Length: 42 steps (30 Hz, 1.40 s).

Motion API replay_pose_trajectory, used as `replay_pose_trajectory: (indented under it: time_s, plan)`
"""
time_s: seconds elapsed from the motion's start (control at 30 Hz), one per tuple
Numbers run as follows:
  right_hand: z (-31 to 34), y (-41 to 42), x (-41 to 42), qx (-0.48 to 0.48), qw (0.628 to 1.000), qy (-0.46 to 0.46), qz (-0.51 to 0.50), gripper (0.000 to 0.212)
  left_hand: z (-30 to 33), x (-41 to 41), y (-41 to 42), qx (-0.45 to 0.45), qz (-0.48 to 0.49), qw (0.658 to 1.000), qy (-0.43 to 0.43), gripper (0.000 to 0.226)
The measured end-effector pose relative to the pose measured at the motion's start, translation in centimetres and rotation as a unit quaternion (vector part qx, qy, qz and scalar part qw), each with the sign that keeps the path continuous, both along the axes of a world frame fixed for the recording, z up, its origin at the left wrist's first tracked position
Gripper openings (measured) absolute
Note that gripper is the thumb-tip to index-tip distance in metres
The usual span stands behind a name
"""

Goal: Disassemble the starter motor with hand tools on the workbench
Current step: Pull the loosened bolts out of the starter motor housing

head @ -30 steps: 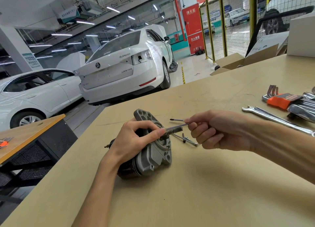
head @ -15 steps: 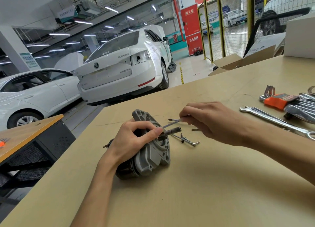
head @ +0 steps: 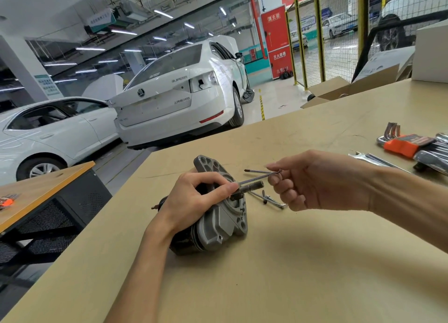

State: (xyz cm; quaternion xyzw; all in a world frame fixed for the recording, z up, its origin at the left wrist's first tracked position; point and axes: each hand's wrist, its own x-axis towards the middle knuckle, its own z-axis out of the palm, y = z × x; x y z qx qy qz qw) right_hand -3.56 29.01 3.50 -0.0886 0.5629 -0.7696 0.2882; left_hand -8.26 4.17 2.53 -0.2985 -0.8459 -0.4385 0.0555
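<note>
The starter motor [head: 218,225] lies on its side on the tan workbench [head: 291,274], grey nose housing toward me, its shaft [head: 252,185] sticking out to the right. My left hand [head: 194,196] grips the motor from above, thumb along the shaft's base. My right hand [head: 315,179] pinches the head end of a long thin through bolt [head: 259,177]; the bolt slants down-left into the housing. A second long bolt [head: 257,171] lies on the bench just behind it.
A bent hex key and a small screw [head: 269,200] lie right of the motor. An orange hex key set [head: 402,144], a combination wrench [head: 373,159] and other chrome tools sit at the right edge. Cardboard boxes [head: 339,90] stand beyond the bench's far edge.
My right hand has drawn the long bolt out to the right, away from the housing. My left hand stays on the motor.
</note>
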Motion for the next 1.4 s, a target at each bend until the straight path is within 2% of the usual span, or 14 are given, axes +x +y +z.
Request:
replay_pose_trajectory:
  time_s: [0.17, 0.3, 0.33, 0.4, 0.47, 0.53, 0.6, 0.73, 0.8, 0.9, 1.03, 1.1, 1.3, 1.4]
  plan:
    - [0.2, 0.0, 0.1, 0.009, 1.0, 0.023, -0.002, 0.016, 0.1, 0.0, 0.0, -0.005, 0.005, 1.0, -0.011, 0.034]
    - [-0.2, 0.4, 0.1, 0.166, 0.959, 0.227, -0.029, 0.021, 0.2, 0.2, 0.0, -0.005, 0.005, 1.0, -0.02, 0.035]
    - [-0.4, 0.5, 0.2, 0.233, 0.918, 0.315, -0.049, 0.021, 0.2, 0.2, 0.0, -0.006, 0.007, 1.0, -0.02, 0.036]
    - [-0.7, 0.6, 0.2, 0.348, 0.789, 0.495, -0.107, 0.016, 0.3, 0.2, -0.1, -0.01, 0.007, 1.0, -0.02, 0.034]
    - [-0.9, 0.7, 0.0, 0.386, 0.651, 0.637, -0.146, 0.013, 0.3, 0.2, -0.1, -0.008, 0.001, 1.0, -0.016, 0.03]
    - [-0.9, 0.7, -0.2, 0.403, 0.551, 0.717, -0.145, 0.017, 0.4, 0.2, -0.1, 0.001, -0.008, 1.0, -0.008, 0.027]
    - [-0.8, 0.5, -0.1, 0.408, 0.504, 0.747, -0.148, 0.019, 0.3, 0.3, -0.2, 0.009, -0.011, 1.0, 0.011, 0.028]
    - [-0.8, 0.2, 0.2, 0.394, 0.472, 0.77, -0.168, 0.028, 0.1, 0.2, -0.4, 0.026, -0.003, 0.999, 0.044, 0.024]
    - [-0.8, 0.1, 0.0, 0.394, 0.482, 0.764, -0.172, 0.03, 0.1, 0.2, -0.3, 0.015, 0.0, 0.999, 0.041, 0.023]
    - [-1.2, -0.1, -0.2, 0.376, 0.545, 0.726, -0.186, 0.027, 0.2, 0.3, -0.1, 0.006, 0.001, 0.999, 0.04, 0.02]
    - [-2.2, -1.0, 0.1, 0.352, 0.743, 0.535, -0.194, 0.054, 0.2, 0.3, -0.2, 0.005, 0.004, 0.999, 0.037, 0.027]
    - [-2.4, -1.2, 0.2, 0.362, 0.808, 0.424, -0.191, 0.059, 0.1, 0.3, -0.3, -0.005, 0.022, 0.999, 0.034, 0.03]
    - [-1.7, -1.3, 0.1, 0.349, 0.907, 0.169, -0.163, 0.077, 0.0, 0.0, -0.2, -0.024, 0.029, 0.999, 0.026, 0.037]
    - [-1.3, -1.2, 0.1, 0.237, 0.964, 0.036, -0.116, 0.065, 0.1, -0.1, -0.2, -0.025, 0.024, 0.999, 0.015, 0.037]
